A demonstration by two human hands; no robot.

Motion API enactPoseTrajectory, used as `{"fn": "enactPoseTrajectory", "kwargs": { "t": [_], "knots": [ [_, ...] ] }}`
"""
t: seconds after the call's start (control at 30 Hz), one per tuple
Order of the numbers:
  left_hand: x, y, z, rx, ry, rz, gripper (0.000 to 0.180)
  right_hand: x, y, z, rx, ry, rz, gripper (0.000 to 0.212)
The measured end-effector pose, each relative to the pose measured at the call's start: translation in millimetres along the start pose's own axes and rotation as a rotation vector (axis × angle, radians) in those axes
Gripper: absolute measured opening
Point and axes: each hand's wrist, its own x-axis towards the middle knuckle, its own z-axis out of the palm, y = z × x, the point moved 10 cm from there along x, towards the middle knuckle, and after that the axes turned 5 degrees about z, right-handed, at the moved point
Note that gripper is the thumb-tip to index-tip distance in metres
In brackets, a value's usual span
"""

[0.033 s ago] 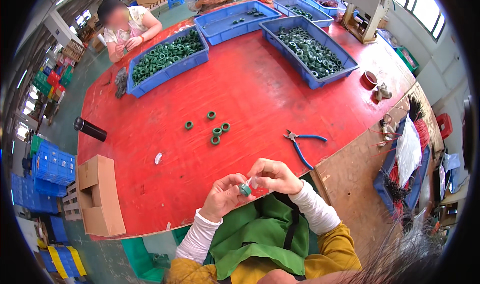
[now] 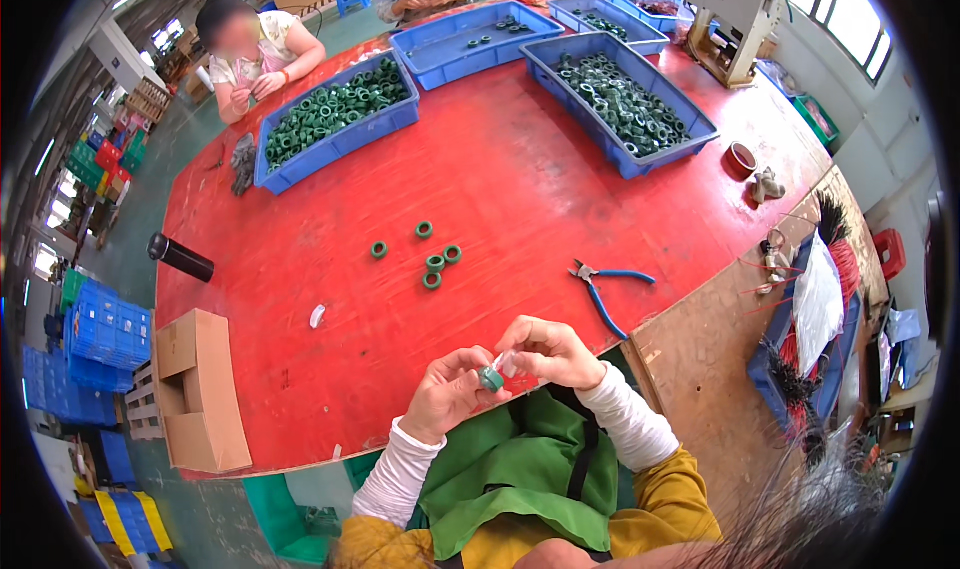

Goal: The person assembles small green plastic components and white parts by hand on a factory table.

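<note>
Close to the table's near edge, my left hand (image 2: 447, 394) pinches a green ring (image 2: 490, 380) between thumb and fingers. My right hand (image 2: 553, 353) is beside it, its fingertips closed on a thin whitish strip (image 2: 507, 365) that reaches the ring. Whether the strip passes through the ring or only touches it, I cannot tell. Farther up the red table (image 2: 350, 389) lie several loose green rings (image 2: 432, 287). A small curled white piece (image 2: 317, 317) rests to their left. Blue-handled cutting pliers (image 2: 597, 299) lie with jaws parted, beyond my right hand.
Blue trays of green rings stand at far left (image 2: 345, 129) and far right (image 2: 625, 164); another blue tray (image 2: 440, 72) sits between. A black bottle (image 2: 182, 257) and cardboard box (image 2: 205, 399) are at left, tape (image 2: 740, 159) and a wire bin (image 2: 830, 364) at right. Co-workers (image 2: 250, 59) sit across.
</note>
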Motion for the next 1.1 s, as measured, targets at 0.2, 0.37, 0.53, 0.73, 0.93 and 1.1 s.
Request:
{"fn": "enactPoseTrajectory", "kwargs": {
  "t": [0.2,0.37,0.53,0.73,0.93,1.1],
  "knots": [
    [-1,-5,-11,-0.006,0.047,-0.001,0.018,-1,16,1,0.285,0.17,-0.027,0.015],
    [0,-1,-9,-0.036,0.022,-0.009,0.016,-8,21,10,0.262,0.173,-0.045,0.025],
    [1,-5,-21,-0.014,0.104,0.039,0.016,-17,2,12,-0.169,0.282,-0.203,0.034],
    [1,-7,-32,0.052,0.191,0.097,0.017,-24,-18,15,-0.648,0.388,-0.333,0.038],
    [1,-6,-35,0.166,0.275,0.146,0.016,-29,-54,27,-0.926,0.514,-0.474,0.031],
    [-1,-13,-35,0.136,0.332,0.085,0.015,-25,-55,39,-1.091,0.42,-0.625,0.029]
  ]
}}
